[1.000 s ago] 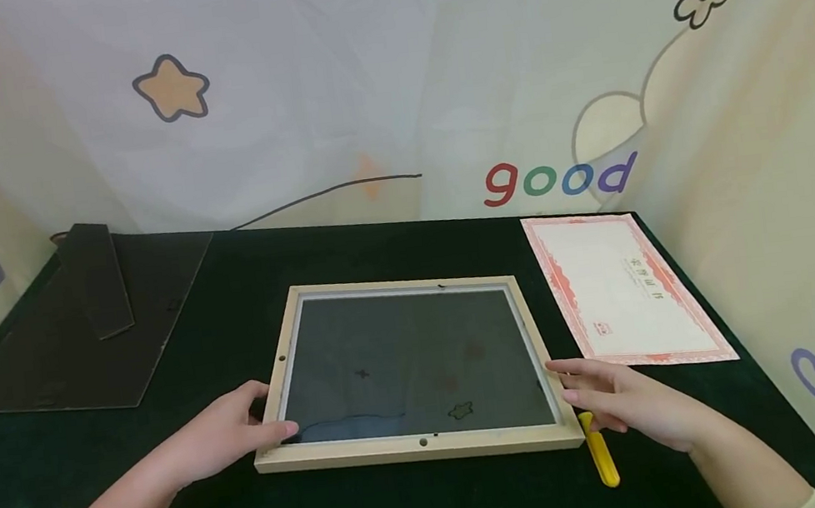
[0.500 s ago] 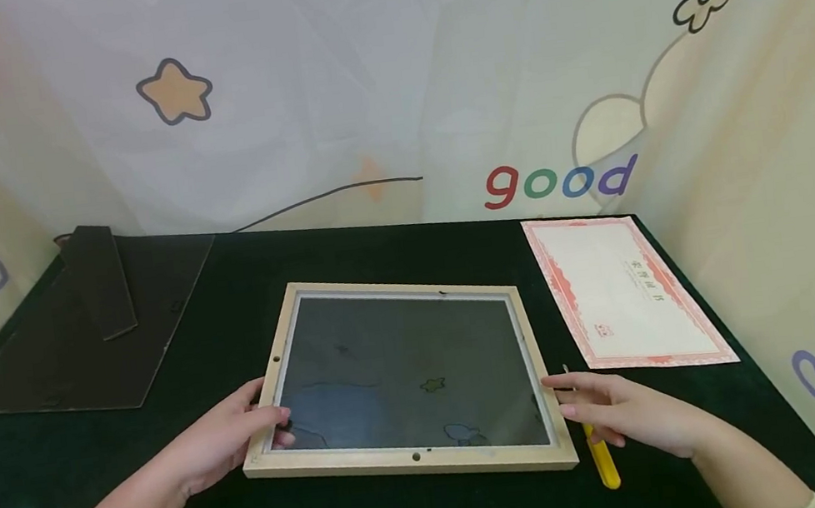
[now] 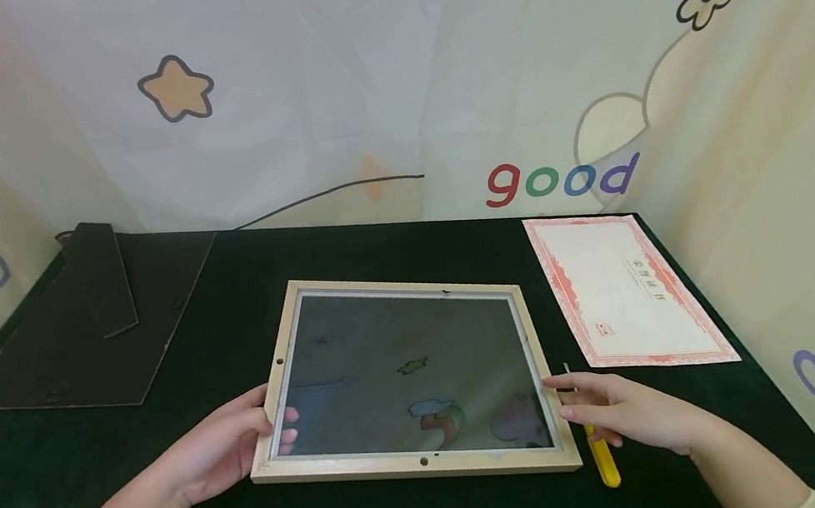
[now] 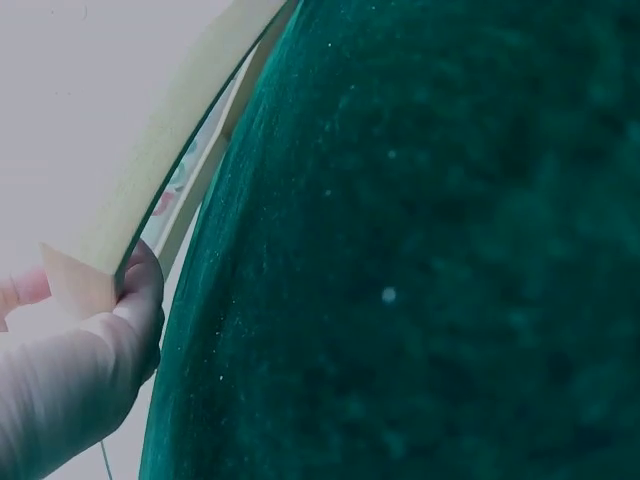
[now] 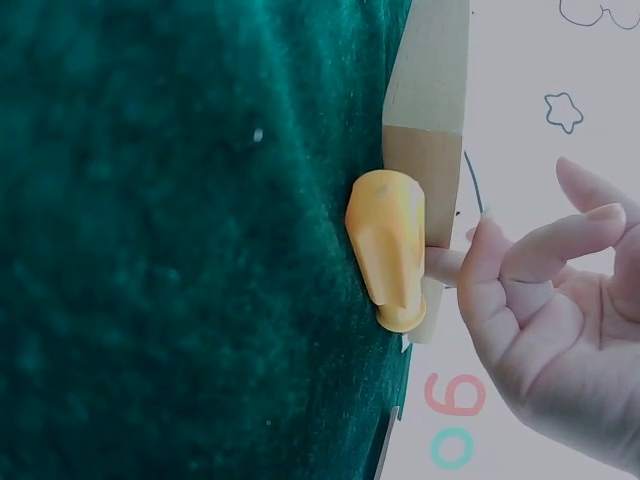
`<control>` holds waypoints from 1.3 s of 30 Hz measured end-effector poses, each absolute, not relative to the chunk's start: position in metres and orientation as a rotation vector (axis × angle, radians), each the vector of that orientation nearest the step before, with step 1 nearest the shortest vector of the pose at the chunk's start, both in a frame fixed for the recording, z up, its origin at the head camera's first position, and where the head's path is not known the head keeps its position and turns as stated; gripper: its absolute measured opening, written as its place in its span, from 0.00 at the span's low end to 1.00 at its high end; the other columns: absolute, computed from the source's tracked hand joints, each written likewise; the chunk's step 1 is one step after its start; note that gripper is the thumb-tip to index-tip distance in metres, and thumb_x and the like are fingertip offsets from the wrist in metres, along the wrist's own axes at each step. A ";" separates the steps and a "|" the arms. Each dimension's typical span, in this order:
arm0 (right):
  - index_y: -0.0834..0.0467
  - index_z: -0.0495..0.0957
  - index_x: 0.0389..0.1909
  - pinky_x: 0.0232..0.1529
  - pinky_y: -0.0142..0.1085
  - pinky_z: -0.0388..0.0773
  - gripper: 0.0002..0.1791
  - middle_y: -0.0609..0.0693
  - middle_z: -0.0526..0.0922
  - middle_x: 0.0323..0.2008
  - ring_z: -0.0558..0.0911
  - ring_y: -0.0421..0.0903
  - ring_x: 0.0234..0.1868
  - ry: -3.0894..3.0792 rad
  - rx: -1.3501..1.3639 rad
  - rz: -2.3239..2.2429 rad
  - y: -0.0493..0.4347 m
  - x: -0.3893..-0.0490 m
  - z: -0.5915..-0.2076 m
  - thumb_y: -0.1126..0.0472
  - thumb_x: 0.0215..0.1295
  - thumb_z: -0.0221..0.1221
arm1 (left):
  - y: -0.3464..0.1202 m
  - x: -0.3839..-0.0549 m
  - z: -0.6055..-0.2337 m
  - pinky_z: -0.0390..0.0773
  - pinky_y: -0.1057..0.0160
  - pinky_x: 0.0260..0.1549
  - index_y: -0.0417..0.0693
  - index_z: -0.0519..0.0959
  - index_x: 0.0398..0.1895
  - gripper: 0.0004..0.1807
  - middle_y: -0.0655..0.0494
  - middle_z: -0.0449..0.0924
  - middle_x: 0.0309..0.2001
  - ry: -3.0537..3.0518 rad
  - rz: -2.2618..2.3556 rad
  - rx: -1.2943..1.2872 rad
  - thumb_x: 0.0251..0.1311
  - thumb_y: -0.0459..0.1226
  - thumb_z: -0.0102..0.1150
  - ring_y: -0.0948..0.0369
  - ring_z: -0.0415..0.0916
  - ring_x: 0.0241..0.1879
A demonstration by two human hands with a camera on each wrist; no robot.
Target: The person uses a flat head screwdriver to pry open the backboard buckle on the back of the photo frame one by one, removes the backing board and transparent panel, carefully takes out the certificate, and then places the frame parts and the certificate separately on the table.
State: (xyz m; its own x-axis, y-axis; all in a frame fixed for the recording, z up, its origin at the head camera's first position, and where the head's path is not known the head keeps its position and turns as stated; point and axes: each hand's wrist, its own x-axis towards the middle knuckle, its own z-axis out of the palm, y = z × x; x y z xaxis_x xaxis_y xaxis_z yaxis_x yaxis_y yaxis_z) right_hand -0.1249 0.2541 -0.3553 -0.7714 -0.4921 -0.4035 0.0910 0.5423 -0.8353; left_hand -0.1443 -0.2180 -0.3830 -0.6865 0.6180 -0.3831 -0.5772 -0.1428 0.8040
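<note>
A pale wooden picture frame (image 3: pixel 421 472) with a clear pane (image 3: pixel 389 357) lies in the middle of the head view, tilted with its left side raised. My left hand (image 3: pixel 221 447) grips its left rail, the thumb on the wood and several fingers underneath, seen through the pane. In the left wrist view that hand (image 4: pixel 95 370) is at the frame's corner (image 4: pixel 85 285). At the right rail, my right hand (image 3: pixel 629 413) touches the frame with its fingertips, fingers loosely extended. Beneath it on the cloth lies a screwdriver (image 3: pixel 603 458) with a yellow handle, its middle partly covered by the fingers.
A black backing board (image 3: pixel 35 363) with a folded stand leg (image 3: pixel 104 280) lies at the left. At the right is a red-bordered certificate (image 3: pixel 608 290). Dark green cloth (image 3: pixel 376 245) covers the table, and a printed curtain (image 3: pixel 358 83) hangs behind and beside it.
The frame's left side has risen and its near edge has come toward me. My left thumb has moved off the pane, and fingers now show beneath it. The right hand has shifted slightly nearer.
</note>
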 end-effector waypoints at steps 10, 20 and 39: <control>0.68 0.55 0.67 0.23 0.27 0.68 0.32 0.62 0.75 0.28 0.69 0.46 0.17 2.159 -0.360 -1.216 0.252 -0.126 -0.355 0.55 0.70 0.50 | -0.225 -0.143 -0.386 0.68 0.51 0.53 0.50 0.25 0.72 0.45 0.32 0.47 0.67 1.497 1.812 0.126 0.66 0.34 0.45 0.50 0.68 0.56; 0.70 0.55 0.66 0.24 0.27 0.69 0.32 0.61 0.76 0.48 0.70 0.47 0.18 2.161 -0.355 -1.217 0.252 -0.126 -0.355 0.55 0.70 0.51 | -0.222 -0.139 -0.372 0.66 0.44 0.54 0.46 0.42 0.72 0.35 0.35 0.38 0.70 1.757 1.689 0.186 0.68 0.37 0.45 0.43 0.56 0.63; 0.73 0.56 0.65 0.39 0.38 0.77 0.32 0.65 0.72 0.56 0.77 0.54 0.28 2.161 -0.389 -1.184 0.257 -0.128 -0.354 0.55 0.70 0.50 | -0.214 -0.140 -0.359 0.68 0.38 0.50 0.35 0.60 0.62 0.26 0.33 0.58 0.63 1.985 1.446 0.269 0.69 0.44 0.45 0.40 0.58 0.60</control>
State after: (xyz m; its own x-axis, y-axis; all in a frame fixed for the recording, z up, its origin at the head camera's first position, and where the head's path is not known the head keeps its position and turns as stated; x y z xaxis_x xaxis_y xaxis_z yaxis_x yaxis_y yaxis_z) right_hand -0.1280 0.2573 -0.3535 -0.7540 -0.5291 -0.3892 0.0432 0.5513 -0.8332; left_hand -0.1403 -0.2135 -0.3593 -0.7619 0.5199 -0.3863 -0.2083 0.3681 0.9062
